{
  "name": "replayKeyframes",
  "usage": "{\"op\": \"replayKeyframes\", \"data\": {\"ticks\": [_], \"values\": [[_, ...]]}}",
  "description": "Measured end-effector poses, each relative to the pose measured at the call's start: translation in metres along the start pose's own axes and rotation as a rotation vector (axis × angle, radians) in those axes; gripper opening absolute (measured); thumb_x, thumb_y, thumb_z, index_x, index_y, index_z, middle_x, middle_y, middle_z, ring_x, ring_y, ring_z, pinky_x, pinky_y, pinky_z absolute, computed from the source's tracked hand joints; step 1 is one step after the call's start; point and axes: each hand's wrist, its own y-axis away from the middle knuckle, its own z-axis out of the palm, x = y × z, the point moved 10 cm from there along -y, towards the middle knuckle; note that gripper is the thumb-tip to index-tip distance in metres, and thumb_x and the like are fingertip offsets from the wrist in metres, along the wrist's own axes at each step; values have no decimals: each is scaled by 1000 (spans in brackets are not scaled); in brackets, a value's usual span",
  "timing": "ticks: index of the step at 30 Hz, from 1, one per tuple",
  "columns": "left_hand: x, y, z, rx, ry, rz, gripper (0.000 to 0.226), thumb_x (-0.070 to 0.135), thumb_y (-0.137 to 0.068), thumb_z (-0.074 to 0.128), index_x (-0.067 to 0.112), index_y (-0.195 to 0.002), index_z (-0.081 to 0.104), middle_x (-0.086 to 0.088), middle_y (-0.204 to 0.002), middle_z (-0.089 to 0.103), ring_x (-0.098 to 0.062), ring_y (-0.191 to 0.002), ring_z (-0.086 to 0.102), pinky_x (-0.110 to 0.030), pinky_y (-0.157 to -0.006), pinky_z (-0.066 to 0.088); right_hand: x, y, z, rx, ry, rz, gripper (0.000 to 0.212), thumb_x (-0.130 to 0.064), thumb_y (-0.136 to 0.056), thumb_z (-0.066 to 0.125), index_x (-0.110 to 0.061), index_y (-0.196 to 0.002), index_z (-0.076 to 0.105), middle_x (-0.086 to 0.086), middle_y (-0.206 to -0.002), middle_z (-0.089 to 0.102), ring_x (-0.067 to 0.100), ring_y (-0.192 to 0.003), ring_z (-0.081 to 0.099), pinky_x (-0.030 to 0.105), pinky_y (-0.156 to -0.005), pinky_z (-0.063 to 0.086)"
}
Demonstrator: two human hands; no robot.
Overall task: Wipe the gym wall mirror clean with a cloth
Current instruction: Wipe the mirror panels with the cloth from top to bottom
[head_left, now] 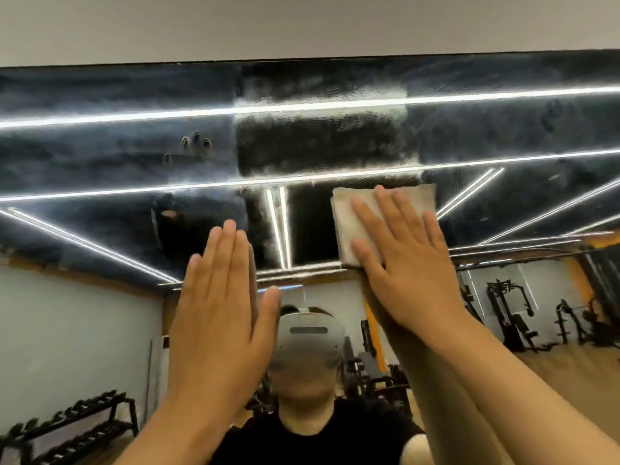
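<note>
Only the head cam here. The wall mirror (134, 156) fills the view straight ahead of both hands and runs long left to right, with its top edge just under the bare wall. The folded white cloth (355, 216) sits up and to the right, so the right hand (406, 263) is the one on it: fingers spread wide, palm pressing the cloth flat on the glass. The left hand (218, 310) is open with fingers together, holding nothing, and looks braced flat on the mirror lower left. A hazy wiped patch (318, 142) lies above the cloth; smudges (196, 142) sit off to the left, so I'd guess that's next.
</note>
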Motion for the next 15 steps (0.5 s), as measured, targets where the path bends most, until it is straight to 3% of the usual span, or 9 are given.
{"op": "replayKeyframes", "data": {"ticks": [3, 5, 10, 13, 15], "values": [[2, 11, 8, 18, -77, 18, 68, 50, -104, 14, 7, -157, 13, -8, -166, 10, -13, -152, -1, -30, -119, 2, 2, 15, 2, 28, -19, 127, 57, -56, -93, -5, -46, -148, -16, -10, -165, -16, 7, -148, -24, 39, -121, -16], [1, 11, 10, 26, -70, 15, 67, 48, -105, 9, 7, -157, 12, -8, -166, 9, -14, -152, 0, -32, -119, 2, -17, 25, 7, 72, -20, 146, 58, -54, -97, 0, -42, -152, -10, -5, -166, -10, 12, -151, -17, 44, -122, -11], [2, 11, 7, 33, -25, 17, 67, 49, -105, 2, 8, -157, 14, -7, -166, 10, -14, -153, 2, -32, -121, -1, -87, 56, 29, 69, -22, -145, 56, -47, -103, 23, -31, -157, 22, 1, -166, 15, 20, -153, 9, 49, -118, 7], [3, 11, 5, 28, -45, 16, 68, 49, -104, 8, 7, -157, 15, -7, -165, 10, -14, -153, 2, -31, -122, -3, -80, 58, 28, 25, -26, -248, 54, -46, -104, 22, -35, -157, 21, -4, -166, 12, 14, -153, 4, 44, -121, 3], [4, 11, 5, 10, -55, 17, 70, 51, -103, 15, 8, -158, 12, -6, -166, 7, -13, -153, -1, -31, -122, -5, -49, 54, 18, 11, -18, -191, 54, -48, -104, 18, -39, -157, 13, -8, -167, 5, 9, -153, -3, 40, -122, -3]]}}
